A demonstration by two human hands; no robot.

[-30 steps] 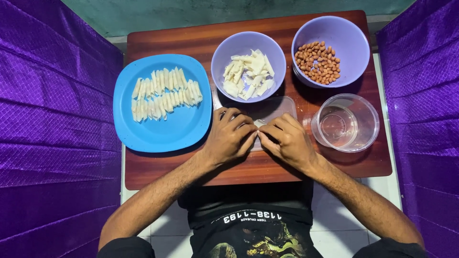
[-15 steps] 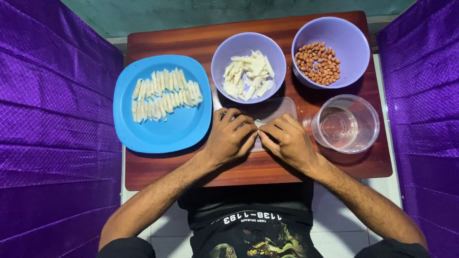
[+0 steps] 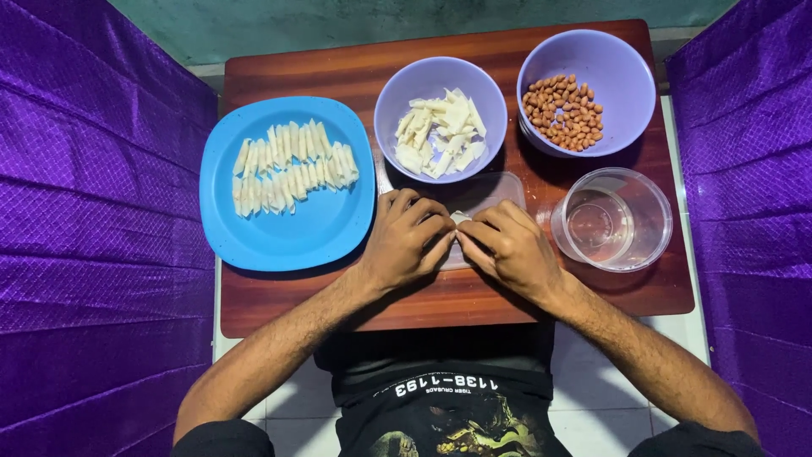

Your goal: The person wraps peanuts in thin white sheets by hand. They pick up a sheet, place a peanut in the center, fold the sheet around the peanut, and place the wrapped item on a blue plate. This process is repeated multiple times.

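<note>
Since the earlier frames almost nothing has moved: my hands remain together at the centre of the frame, with only a slight shift of the fingertips, and every dish keeps its place. My left hand (image 3: 404, 241) and my right hand (image 3: 510, 247) are curled, knuckles up, their fingertips meeting over a small white piece (image 3: 459, 217) that both hands pinch between them; only a sliver of it shows between the fingers. The hands rest on a clear flat tray (image 3: 495, 188), which lies on the brown wooden worktop (image 3: 338, 72) just below the middle bowl and is partly covered by my fingers. At centre left of the frame, a blue plate (image 3: 288, 241) carries two rows of pale rolled pieces (image 3: 292, 167) laid side by side; its right edge lies just beside my left hand. At upper centre, a lilac bowl (image 3: 397, 89) holds flat white strips (image 3: 440, 131) in a loose heap. At upper right, a second lilac bowl (image 3: 622, 68) holds brown peanuts (image 3: 563, 112), gathered toward its left side. Below that bowl, right of my right hand, stands a clear round container (image 3: 655, 216); I cannot tell whether it holds any liquid. Purple quilted cloth (image 3: 93, 211) hangs along both side edges of the frame.
</note>
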